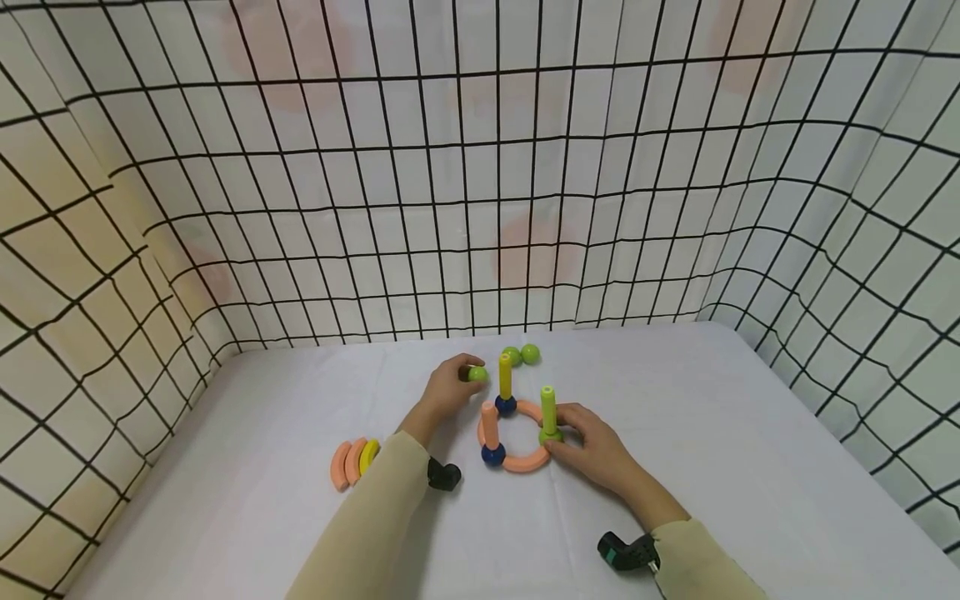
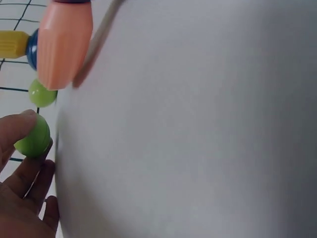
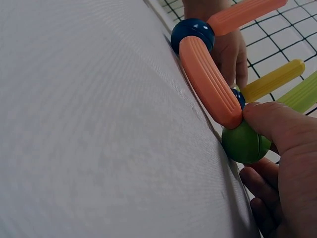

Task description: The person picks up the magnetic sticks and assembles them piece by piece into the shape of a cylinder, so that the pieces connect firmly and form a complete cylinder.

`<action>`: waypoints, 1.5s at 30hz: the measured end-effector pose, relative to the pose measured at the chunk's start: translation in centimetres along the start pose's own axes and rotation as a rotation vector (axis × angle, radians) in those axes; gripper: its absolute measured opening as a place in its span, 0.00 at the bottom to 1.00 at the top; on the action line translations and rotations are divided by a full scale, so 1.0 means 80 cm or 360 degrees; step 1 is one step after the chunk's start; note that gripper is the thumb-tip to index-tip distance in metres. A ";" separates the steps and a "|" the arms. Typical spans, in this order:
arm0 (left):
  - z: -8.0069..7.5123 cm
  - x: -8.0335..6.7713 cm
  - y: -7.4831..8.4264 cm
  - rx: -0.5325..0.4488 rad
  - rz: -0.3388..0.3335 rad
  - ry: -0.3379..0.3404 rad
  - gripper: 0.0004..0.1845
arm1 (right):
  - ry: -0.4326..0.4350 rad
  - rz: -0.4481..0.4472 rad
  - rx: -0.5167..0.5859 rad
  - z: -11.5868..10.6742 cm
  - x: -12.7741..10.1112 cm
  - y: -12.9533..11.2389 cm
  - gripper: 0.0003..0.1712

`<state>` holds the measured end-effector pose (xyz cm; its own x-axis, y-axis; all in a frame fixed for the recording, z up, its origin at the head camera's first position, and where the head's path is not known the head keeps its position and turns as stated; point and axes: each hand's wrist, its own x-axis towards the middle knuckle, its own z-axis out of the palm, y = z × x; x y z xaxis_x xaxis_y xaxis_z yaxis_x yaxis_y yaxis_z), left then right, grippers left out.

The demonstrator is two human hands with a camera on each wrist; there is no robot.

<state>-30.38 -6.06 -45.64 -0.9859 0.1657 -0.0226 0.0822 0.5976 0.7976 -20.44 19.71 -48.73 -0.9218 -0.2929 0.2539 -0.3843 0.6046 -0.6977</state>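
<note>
My left hand (image 1: 450, 386) pinches a green ball (image 1: 477, 374) between thumb and fingers, left of the ring; the left wrist view shows this green ball (image 2: 34, 140) close up. My right hand (image 1: 594, 437) pinches the green ball (image 3: 246, 142) at the ring's right side. The ring is made of curved orange pieces (image 1: 525, 462) joined by balls. Two are dark blue balls (image 1: 492, 454), one is green. From the balls rise an orange stick (image 1: 490, 425), a yellow stick (image 1: 506, 377) and a light green stick (image 1: 549, 410), all upright.
Two loose green balls (image 1: 530, 354) lie behind the ring. By the left forearm lie two curved orange pieces (image 1: 341, 465) and a curved yellow piece (image 1: 368, 456). A white cloth wall with a black grid (image 1: 495, 175) encloses the white table (image 1: 750, 467).
</note>
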 end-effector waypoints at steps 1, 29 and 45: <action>-0.001 -0.002 0.000 -0.0013 0.0001 0.0003 0.19 | 0.0000 -0.0003 -0.0005 0.000 0.000 0.000 0.19; -0.023 -0.048 0.048 -0.0359 0.0344 0.0318 0.21 | -0.0008 0.0008 -0.0010 -0.001 0.001 0.000 0.20; -0.016 -0.048 0.073 -0.0481 0.0493 0.0245 0.21 | -0.0007 0.0005 0.0003 0.001 0.000 -0.001 0.20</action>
<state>-26.33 -4.16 -40.12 -0.9336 0.1683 0.3163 0.3528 0.2791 0.8931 -20.41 19.63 -48.70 -0.9228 -0.2942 0.2486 -0.3811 0.6041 -0.6998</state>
